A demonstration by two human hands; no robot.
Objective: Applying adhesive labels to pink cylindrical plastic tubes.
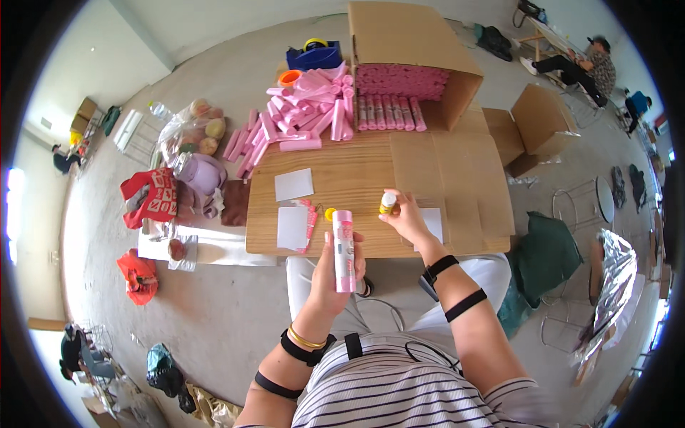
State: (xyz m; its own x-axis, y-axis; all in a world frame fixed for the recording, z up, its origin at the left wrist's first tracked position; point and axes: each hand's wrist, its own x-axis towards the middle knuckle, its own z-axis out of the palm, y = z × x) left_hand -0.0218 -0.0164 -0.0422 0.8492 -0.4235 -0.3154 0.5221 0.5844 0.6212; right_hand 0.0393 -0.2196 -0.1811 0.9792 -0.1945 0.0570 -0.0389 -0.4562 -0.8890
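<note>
Upright in my left hand (330, 279) is a pink printed tube (344, 250), with the fingers wrapped round it above the table's near edge. My right hand (407, 217) grips a small yellow bottle with a white cap (387, 202) between thumb and fingers, to the right of the tube and apart from it. A small round yellow piece (330, 214) lies on the wooden table (349, 167) just left of the tube. Near it are a pink printed strip (311, 225) and white paper sheets (291, 227). Another white sheet (432, 224) lies partly behind my right hand.
A heap of pink tubes (303, 107) covers the far left of the table. Beside it, an open cardboard box (410, 43) holds more tubes. Flat cardboard (457, 178) covers the right side. A blue tape dispenser (314, 57) stands behind; a stool (603, 200) is at right.
</note>
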